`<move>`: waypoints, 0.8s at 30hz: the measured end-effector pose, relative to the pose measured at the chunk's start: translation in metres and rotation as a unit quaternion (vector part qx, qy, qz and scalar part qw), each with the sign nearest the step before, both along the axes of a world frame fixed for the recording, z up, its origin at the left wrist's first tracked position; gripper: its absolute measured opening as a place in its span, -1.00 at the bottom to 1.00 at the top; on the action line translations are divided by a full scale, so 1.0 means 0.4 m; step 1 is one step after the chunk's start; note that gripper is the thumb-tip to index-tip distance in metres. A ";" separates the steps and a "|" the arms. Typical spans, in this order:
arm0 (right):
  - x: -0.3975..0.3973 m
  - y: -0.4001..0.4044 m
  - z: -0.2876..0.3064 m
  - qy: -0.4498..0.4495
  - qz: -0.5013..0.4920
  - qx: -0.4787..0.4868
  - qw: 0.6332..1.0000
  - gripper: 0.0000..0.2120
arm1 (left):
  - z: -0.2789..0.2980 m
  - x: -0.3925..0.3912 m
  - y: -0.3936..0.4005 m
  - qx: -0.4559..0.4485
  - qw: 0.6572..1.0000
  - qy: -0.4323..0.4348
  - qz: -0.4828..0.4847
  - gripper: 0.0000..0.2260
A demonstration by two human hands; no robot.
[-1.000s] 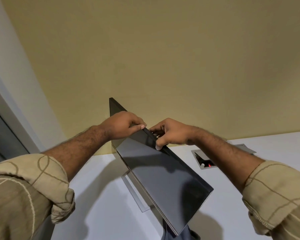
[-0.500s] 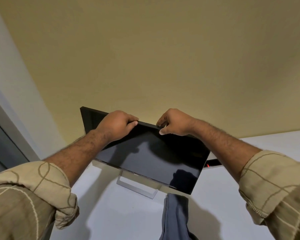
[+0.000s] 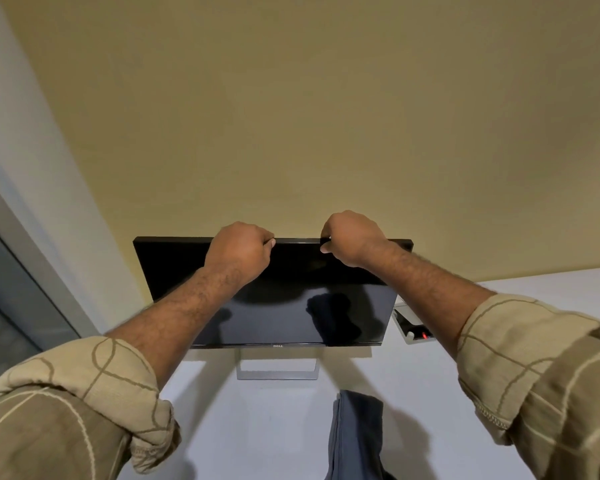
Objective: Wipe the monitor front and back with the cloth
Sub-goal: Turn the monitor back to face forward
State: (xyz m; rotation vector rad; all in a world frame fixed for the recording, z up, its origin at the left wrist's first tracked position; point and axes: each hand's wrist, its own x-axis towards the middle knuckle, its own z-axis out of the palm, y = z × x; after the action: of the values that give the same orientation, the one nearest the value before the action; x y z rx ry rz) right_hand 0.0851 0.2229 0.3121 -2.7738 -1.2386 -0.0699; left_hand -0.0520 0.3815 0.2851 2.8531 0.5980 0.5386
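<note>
A black monitor (image 3: 278,306) stands on its silver stand (image 3: 276,372) on the white desk (image 3: 257,427), screen facing me and dark. My left hand (image 3: 238,251) grips the top edge left of centre, fingers curled over it. My right hand (image 3: 352,239) grips the same edge right of centre, thumb on the front. A blue-grey cloth (image 3: 355,434) lies on the desk in front of the stand, a little to the right, touched by neither hand.
A yellow wall (image 3: 326,116) rises close behind the monitor. A recessed desk socket box (image 3: 413,329) with a red light sits to the right of the screen. A grey window frame (image 3: 21,258) runs along the left.
Both hands have swung the monitor round from an edge-on angle until its screen faces me squarely. The cloth has stayed on the desk.
</note>
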 end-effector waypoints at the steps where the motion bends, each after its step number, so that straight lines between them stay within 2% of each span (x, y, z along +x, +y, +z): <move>1: 0.003 0.002 -0.002 -0.006 -0.002 0.000 1.000 -0.82 | -0.002 -0.001 0.000 0.002 1.000 -0.002 0.000 -0.73; 12: 0.039 -0.005 -0.045 -0.076 0.049 0.035 0.995 -0.75 | -0.029 -0.025 -0.015 0.030 0.998 -0.052 0.007 -0.77; 14: 0.041 -0.011 -0.055 -0.079 0.053 0.047 0.994 -0.74 | -0.042 -0.034 -0.022 0.034 0.997 -0.066 -0.001 -0.74; 18: 0.041 -0.029 -0.085 -0.090 0.069 0.073 0.991 -0.78 | -0.080 -0.049 -0.028 0.030 0.999 -0.039 -0.014 -0.58; 22: 0.036 -0.069 -0.125 -0.095 0.099 0.157 0.978 -0.60 | -0.107 -0.058 -0.025 0.033 0.999 -0.024 -0.030 -0.45; 24: 0.031 -0.101 -0.151 -0.095 0.098 0.211 0.968 -0.58 | -0.112 -0.066 -0.028 0.034 0.998 -0.034 -0.028 -0.44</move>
State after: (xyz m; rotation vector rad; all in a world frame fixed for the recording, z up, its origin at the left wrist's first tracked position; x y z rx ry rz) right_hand 0.0973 0.1823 0.2516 -2.3112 -1.3465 -0.5297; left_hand -0.0782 0.3705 0.2404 2.8915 0.4977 0.6545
